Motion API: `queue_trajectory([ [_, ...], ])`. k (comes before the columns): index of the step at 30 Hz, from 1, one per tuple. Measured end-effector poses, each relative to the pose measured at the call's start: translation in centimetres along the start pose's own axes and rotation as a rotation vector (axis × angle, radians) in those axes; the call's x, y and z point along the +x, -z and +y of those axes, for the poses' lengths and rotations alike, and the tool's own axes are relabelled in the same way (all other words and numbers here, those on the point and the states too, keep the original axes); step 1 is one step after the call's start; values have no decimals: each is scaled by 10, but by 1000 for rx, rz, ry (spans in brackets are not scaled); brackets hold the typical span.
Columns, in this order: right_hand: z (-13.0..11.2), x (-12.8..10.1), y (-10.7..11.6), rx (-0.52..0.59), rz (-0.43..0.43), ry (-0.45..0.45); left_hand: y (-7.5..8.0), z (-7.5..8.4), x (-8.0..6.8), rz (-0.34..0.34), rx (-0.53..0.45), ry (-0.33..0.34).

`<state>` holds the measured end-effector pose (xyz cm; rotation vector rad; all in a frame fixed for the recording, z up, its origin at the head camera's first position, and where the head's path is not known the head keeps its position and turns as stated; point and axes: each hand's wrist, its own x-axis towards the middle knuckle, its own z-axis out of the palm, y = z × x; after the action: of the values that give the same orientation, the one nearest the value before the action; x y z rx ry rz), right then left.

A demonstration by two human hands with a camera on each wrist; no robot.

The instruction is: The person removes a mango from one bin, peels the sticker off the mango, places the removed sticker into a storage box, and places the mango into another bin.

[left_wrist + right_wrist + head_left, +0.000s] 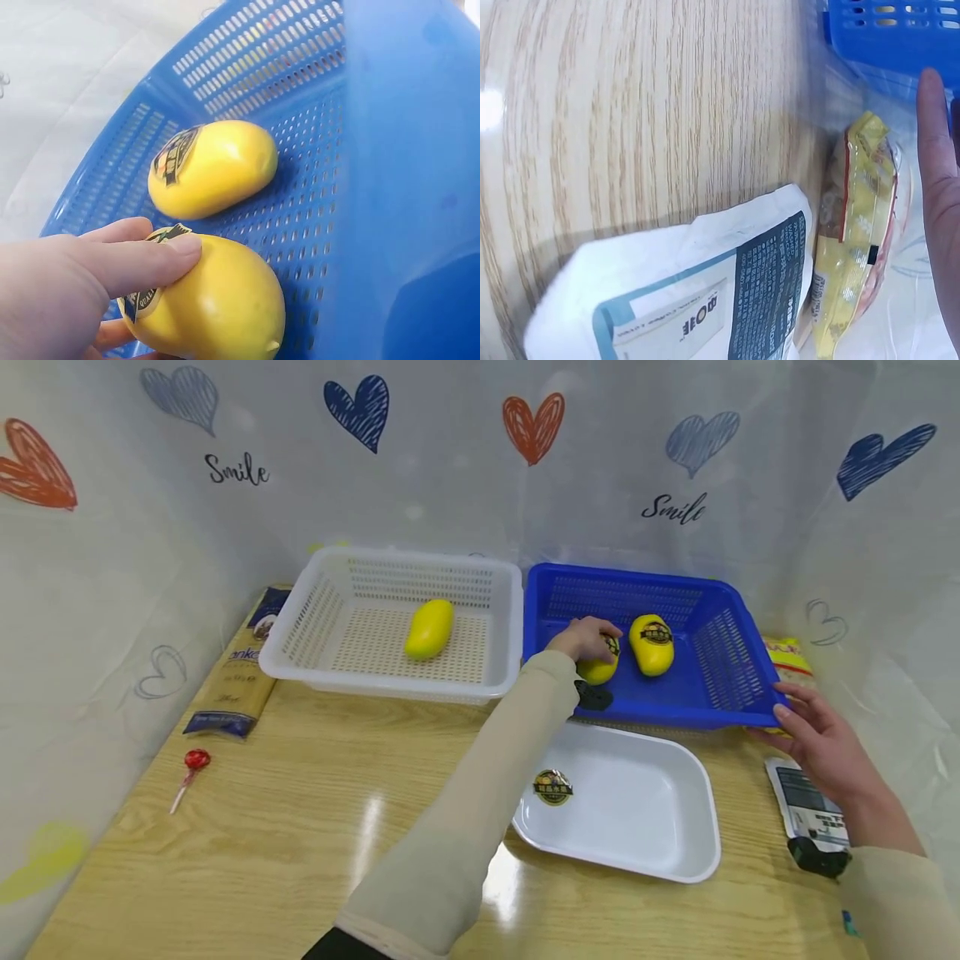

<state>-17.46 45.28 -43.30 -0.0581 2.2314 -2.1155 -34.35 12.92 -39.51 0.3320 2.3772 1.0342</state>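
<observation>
Head view: left hand [585, 639] grips one of two mangoes [652, 644] in blue basket [731, 647]; right hand [813, 731], relaxed, touches its rim

Left arm in a beige sleeve stretches from the near tabletop edge toward the far side, left hand [587, 639] palm down, fingers [142, 262] curled in a grip. Right hand [817, 735] sits near the right tabletop edge, fingers straight and relaxed, thumb pointing forward, wrist sleeved.
</observation>
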Motion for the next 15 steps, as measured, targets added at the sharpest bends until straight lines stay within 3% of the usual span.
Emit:
queue_trajectory([
  [7,-2,-1,1,26,-8,-1,3,-3,1,-37,-94,18],
  [11,-2,0,0,8,-1,-4,5,-5,-1,-7,-79,0],
  [15,-2,0,1,16,2,-16,10,-2,-5,20,-27,-59],
])
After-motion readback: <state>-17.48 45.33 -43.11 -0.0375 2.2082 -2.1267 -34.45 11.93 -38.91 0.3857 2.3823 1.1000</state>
